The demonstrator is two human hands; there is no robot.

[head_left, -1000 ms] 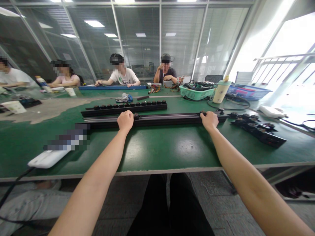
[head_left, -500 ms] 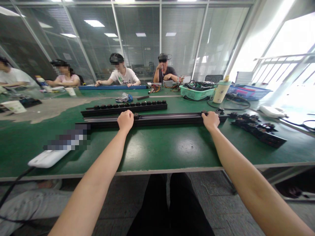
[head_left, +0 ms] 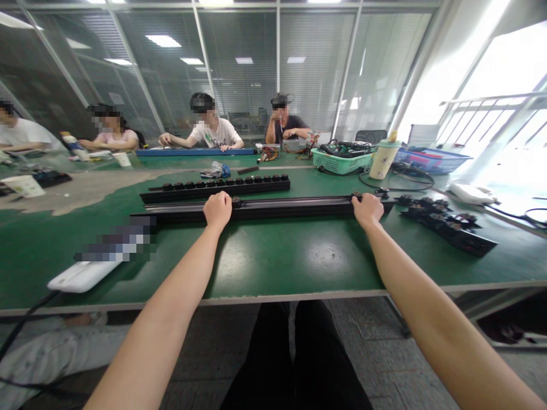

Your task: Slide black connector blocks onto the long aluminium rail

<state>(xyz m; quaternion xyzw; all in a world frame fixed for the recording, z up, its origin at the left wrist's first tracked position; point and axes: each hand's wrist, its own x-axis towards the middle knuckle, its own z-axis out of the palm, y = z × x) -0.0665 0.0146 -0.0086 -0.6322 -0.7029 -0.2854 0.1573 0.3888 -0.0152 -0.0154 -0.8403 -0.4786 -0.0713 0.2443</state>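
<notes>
A long black rail [head_left: 294, 209] with a lengthwise channel lies across the green table in front of me. My left hand [head_left: 217, 209] is closed over its left part, knuckles up. A small black piece [head_left: 236, 201] sits in the channel just right of that hand. Near the rail's right end, my right hand [head_left: 368, 209] is closed on it too, with another small black piece [head_left: 356, 197] at its thumb side. The fingertips of both hands are hidden behind the rail. Behind it lies a second black bar [head_left: 217, 189] topped with a row of round black knobs.
Several black parts [head_left: 444, 219] lie at the right. A white power strip [head_left: 92, 274] is at the left front. Further back are a green basket [head_left: 342, 162], a pale tumbler [head_left: 383, 160] and grey-blue gloves [head_left: 216, 169]. Co-workers sit across the table, one at a blue bar [head_left: 196, 152].
My hands and the rail hold nearly the same place. Across the table, the co-worker at the blue bar has lifted a hand slightly, and the other one's head has shifted.
</notes>
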